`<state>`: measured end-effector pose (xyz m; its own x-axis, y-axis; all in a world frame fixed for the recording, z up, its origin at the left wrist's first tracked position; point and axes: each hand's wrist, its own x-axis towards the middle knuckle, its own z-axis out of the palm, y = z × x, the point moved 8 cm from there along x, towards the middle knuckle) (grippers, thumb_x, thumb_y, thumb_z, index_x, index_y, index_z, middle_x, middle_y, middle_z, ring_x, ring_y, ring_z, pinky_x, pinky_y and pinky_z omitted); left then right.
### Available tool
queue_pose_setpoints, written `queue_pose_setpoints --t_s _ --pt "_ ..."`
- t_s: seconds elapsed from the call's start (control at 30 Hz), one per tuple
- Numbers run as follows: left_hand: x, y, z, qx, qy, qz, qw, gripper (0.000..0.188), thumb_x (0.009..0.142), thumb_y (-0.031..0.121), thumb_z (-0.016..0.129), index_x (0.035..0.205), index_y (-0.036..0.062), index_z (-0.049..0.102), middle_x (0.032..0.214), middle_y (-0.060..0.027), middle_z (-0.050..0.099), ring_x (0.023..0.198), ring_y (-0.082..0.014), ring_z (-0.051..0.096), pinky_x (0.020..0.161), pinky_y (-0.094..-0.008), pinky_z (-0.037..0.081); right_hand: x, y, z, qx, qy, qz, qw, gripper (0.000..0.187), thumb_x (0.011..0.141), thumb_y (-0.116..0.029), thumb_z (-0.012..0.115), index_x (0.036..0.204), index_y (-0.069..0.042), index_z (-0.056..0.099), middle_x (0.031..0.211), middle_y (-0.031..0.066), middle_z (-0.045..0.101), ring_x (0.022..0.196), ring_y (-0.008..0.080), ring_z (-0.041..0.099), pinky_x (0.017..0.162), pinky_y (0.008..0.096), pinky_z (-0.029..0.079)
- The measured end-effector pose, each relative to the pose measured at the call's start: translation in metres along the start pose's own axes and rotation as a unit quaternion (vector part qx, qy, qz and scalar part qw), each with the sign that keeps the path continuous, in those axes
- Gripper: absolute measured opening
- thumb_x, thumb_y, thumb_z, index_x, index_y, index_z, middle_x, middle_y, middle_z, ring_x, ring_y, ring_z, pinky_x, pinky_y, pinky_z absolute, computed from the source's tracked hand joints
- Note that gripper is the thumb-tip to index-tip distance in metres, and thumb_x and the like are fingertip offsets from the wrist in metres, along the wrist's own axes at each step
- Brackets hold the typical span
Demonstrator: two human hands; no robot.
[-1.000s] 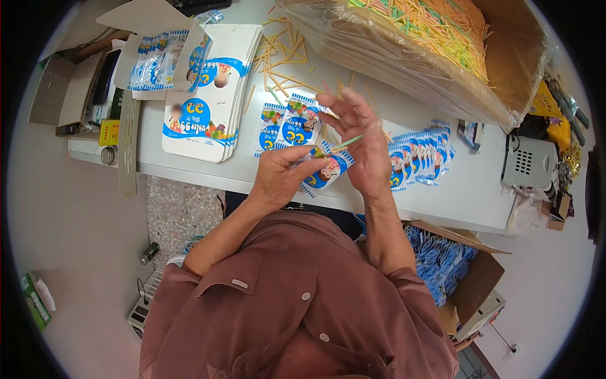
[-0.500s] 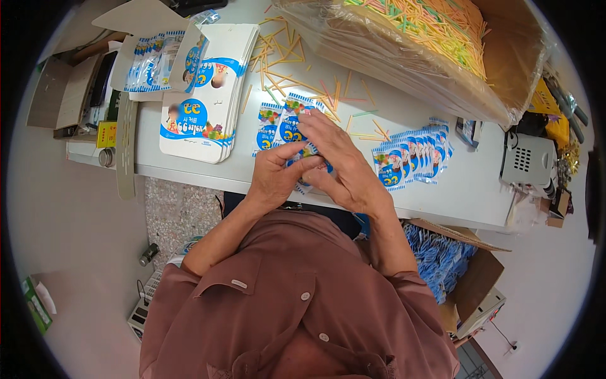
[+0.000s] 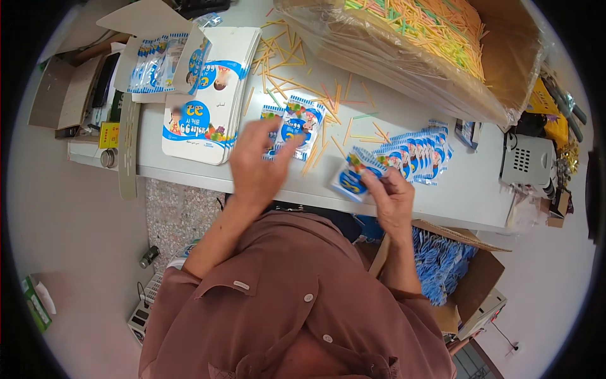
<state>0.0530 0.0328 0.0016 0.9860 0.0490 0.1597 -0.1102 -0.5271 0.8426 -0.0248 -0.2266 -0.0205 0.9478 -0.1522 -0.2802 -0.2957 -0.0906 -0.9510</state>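
Between its thumb and fingers my right hand [image 3: 394,201] grips a small blue-and-white candy packet [image 3: 353,182], tilted just above the table's front edge. Beside it lies a fanned row of similar packets [image 3: 413,153]. My left hand [image 3: 259,165], slightly blurred, hovers with thumb and fingers apart over two more packets. One of these, a loose packet [image 3: 303,123], lies fully in sight at its fingertips; the other is partly hidden by the hand. Thin pastel candy sticks [image 3: 284,57] are scattered on the table behind them.
A big plastic-lined carton [image 3: 442,95] of candy sticks fills the back right. At the left stand a stack of flat printed cartons [image 3: 208,136] and an open box [image 3: 197,63] holding packets. Below the table's right side, another carton [image 3: 483,278] holds many blue packets. A grey device [image 3: 529,161] sits far right.
My hands, together over the packets before, have parted. The right has moved right with one packet toward the fanned row; the left has drawn slightly left, uncovering a packet.
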Motion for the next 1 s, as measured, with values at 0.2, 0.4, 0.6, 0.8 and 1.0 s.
queue_pose_setpoints --t_s 0.2,0.4,0.6,0.8,1.0 --pt "0.028 -0.031 0.027 0.187 -0.089 -0.033 0.978 0.038 0.078 0.037 0.079 0.093 0.003 0.069 0.082 -0.0133 0.069 0.074 -0.0322 0.069 0.061 -0.0405 0.051 0.021 -0.006 -0.034 -0.404 -0.059 0.003 0.913 0.025 0.091 -0.021 0.07 0.093 0.003 0.065 0.068 0.0124 0.06 0.061 0.014 0.057 0.058 0.03 0.046" --pt "0.027 -0.031 0.022 0.108 -0.063 -0.049 0.991 0.028 0.082 0.03 0.077 0.084 0.0029 0.07 0.071 -0.0131 0.068 0.064 -0.0304 0.067 0.057 -0.0388 0.05 0.027 -0.087 -0.053 -0.399 0.082 -0.129 0.904 0.014 0.088 -0.012 0.071 0.096 -0.001 0.068 0.081 0.0127 0.068 0.067 0.0189 0.06 0.062 0.0304 0.048" --pt "0.022 -0.01 0.01 0.199 -0.071 0.046 0.976 0.019 0.089 0.023 0.069 0.086 0.004 0.072 0.073 -0.0146 0.068 0.062 -0.033 0.064 0.055 -0.04 0.049 0.118 -0.245 0.005 -0.489 0.073 -0.51 0.704 0.017 0.095 -0.016 0.063 0.098 0.0 0.067 0.08 0.0082 0.065 0.077 0.0172 0.066 0.067 0.0301 0.05" --pt "0.015 0.006 0.0 0.086 -0.024 0.076 0.993 0.014 0.089 0.017 0.068 0.089 0.0036 0.071 0.076 -0.0163 0.067 0.067 -0.0324 0.065 0.058 -0.0404 0.049 0.286 -0.259 0.079 -0.662 -0.028 -0.47 0.583 0.02 0.09 -0.021 0.061 0.088 -0.002 0.065 0.089 0.0193 0.067 0.084 0.0373 0.064 0.072 0.0456 0.051" --pt "0.013 -0.002 -0.009 -0.044 -0.038 0.03 0.998 0.01 0.088 0.011 0.071 0.093 0.0014 0.071 0.074 -0.0145 0.066 0.064 -0.028 0.064 0.057 -0.0374 0.048 0.373 -0.223 0.118 -0.776 -0.095 -0.319 0.536 0.024 0.088 -0.025 0.059 0.098 -0.006 0.07 0.1 0.019 0.07 0.092 0.0371 0.066 0.076 0.0437 0.053"
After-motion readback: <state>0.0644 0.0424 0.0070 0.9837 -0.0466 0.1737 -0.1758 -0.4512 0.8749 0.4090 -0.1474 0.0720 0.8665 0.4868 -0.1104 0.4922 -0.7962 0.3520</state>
